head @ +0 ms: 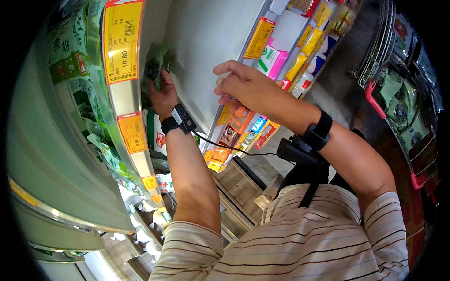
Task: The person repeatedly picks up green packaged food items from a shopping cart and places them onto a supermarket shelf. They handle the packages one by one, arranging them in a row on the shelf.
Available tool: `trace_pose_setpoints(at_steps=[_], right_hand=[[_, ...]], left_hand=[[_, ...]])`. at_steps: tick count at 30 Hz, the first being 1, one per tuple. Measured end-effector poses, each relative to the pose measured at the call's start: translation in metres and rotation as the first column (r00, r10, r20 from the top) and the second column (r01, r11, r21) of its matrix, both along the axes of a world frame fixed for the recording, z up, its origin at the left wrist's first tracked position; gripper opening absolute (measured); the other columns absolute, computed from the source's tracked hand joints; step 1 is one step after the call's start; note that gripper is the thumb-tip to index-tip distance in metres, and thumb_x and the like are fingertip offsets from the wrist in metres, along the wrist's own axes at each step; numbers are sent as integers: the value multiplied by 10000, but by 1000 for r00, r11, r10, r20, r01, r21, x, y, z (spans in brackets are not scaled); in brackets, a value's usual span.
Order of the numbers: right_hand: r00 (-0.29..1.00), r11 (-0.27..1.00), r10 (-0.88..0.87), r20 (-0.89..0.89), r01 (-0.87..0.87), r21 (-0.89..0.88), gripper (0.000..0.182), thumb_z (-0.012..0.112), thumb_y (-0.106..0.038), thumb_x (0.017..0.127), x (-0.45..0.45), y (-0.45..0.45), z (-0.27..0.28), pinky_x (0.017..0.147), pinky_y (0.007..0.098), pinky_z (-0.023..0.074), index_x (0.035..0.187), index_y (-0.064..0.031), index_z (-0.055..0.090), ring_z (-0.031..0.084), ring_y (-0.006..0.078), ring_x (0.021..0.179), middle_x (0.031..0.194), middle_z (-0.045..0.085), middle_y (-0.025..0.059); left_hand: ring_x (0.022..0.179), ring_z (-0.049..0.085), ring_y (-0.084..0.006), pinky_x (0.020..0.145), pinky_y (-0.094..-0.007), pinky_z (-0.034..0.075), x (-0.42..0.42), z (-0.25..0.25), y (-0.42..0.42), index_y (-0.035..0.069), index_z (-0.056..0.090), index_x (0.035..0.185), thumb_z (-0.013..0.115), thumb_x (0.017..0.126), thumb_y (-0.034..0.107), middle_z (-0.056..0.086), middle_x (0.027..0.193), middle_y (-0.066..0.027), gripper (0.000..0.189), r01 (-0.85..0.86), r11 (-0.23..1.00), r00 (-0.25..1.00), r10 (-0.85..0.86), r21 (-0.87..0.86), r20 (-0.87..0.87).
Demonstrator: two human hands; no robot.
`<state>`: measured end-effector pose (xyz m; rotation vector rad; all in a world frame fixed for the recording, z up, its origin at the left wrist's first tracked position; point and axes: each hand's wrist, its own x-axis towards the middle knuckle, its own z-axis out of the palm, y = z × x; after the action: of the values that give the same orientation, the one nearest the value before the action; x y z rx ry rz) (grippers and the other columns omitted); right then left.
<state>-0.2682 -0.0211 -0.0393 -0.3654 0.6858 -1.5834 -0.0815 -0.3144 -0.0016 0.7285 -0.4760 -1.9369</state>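
Observation:
My left hand (164, 95) reaches in behind the front edge of a store shelf and holds a green plastic packet (154, 66) with a dark round print, its fingers around the lower part. My right hand (233, 81) is raised over the pale shelf board (200, 38), fingers loosely bent and apart, with nothing seen in it. Beyond it lie a pink and white packet (272, 61) and an orange packet (240, 119). Black straps with small devices sit on both wrists, and a cable runs from the left one.
A price-tag rail (124, 96) curves along the left shelf, with green and white packets (116, 161) behind it. Colourful packets line the lower shelves at centre. A wire shopping cart with a red-cornered rim (376, 98) stands at right, holding green packets (400, 109).

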Motion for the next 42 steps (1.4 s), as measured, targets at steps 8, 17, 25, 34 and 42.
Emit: trace_pose_setpoints(at_steps=[8,17,25,34,42], right_hand=[[999,999,42,-12,-42,15,384,544,-233,957,3,5,-9,624,285,526,1266,-10,495,650,157,776,973,635,106],[987,986,157,-43,-155,53,324,495,-192,981,5,16,-13,680,269,527,1249,-11,499,629,119,794,984,645,84],[984,983,171,-58,-166,72,308,496,-204,982,7,15,-15,678,260,526,1228,-19,505,630,120,790,982,639,69],[984,985,163,-67,-158,69,226,511,-219,985,7,19,-17,649,246,515,1116,-43,566,637,110,782,915,653,40],[985,982,162,-57,-156,106,246,500,-240,994,2,19,-28,651,251,506,1108,-40,587,627,109,784,926,662,40]], left_hand=[[1190,545,-341,905,-440,541,43,-32,-104,-14,398,1416,604,958,221,514,1357,-198,554,11,987,978,22,-159,206],[988,597,-265,789,-388,521,84,-20,-151,-3,490,1334,674,872,349,579,1243,-159,609,47,991,981,-69,127,179],[1130,552,-408,914,-459,475,33,-13,-71,-66,530,1285,582,850,625,551,1263,-295,818,665,724,-524,625,-180,579],[1209,506,-485,997,-502,451,39,-3,-28,-91,488,1308,543,919,569,513,1298,-354,769,829,558,-477,733,-29,485],[1287,446,-431,1064,-513,403,-49,-1,-9,-29,381,1405,629,882,148,435,1372,-284,605,847,498,-356,790,-185,499]])
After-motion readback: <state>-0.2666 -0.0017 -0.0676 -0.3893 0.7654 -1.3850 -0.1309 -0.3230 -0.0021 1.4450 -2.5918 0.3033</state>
